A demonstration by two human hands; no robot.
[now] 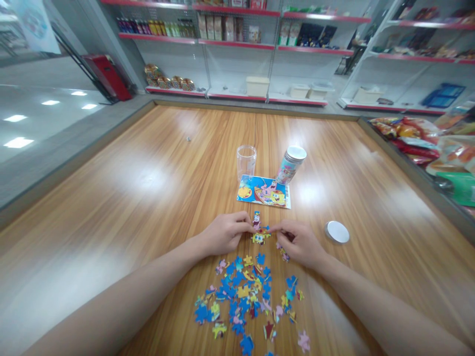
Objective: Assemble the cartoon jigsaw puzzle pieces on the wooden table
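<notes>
On the desk, near its middle, both hands meet over a small cluster of joined puzzle pieces lying flat on the wood. Left hand: grip closed, fingertips pinched on the cluster's left edge. Right hand: grip likewise closed on the right edge, with a few stray pieces showing under its palm. Holding from opposite sides probably keeps the joined pieces from sliding or buckling on the glossy surface. Loose pieces are spread in one layer nearer the person, between the forearms, mostly print-up as far as can be told, so each can be read and reached without digging. Picture card lies face up just beyond the cluster, within the same glance as the hands. Clear cup and printed can, the latter capped in white, stand upright at the card's far edge, out of the hands' way. White lid lies flat to the right, apart from both containers. Shelves of goods line the far wall; snack packets lie at the desk's right edge.
</notes>
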